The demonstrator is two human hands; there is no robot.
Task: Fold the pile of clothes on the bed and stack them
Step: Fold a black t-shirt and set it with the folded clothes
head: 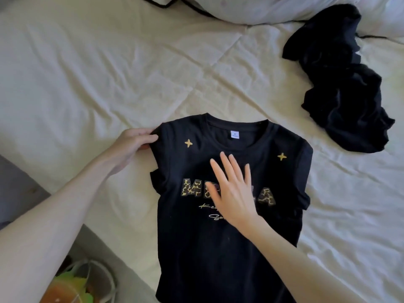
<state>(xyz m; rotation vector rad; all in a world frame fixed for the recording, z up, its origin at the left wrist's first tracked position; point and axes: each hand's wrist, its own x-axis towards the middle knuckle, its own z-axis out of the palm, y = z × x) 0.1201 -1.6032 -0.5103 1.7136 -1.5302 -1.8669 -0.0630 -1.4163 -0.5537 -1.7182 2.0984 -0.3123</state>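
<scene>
1. On the bed [109, 73], near its front edge, a black T-shirt [218, 248] lies face up with its collar pointing away from the person.
2. The shirt front shows gold patterned letters, two small gold stars and a white neck label [235, 134].
3. The left hand [133, 143] grips the shirt's left shoulder, fingers curled over the edge of the cloth.
4. The right hand [232, 191] lies flat on the chest print, fingers straight and slightly spread, covering the middle letters.
5. A crumpled heap of black clothes [341, 84] sits well apart from the shirt, at the far right.
6. White pillows [262, 9] lie along the far edge.
7. A white bag [72, 285] with green and orange contents shows at the lower left, off the bed.
</scene>
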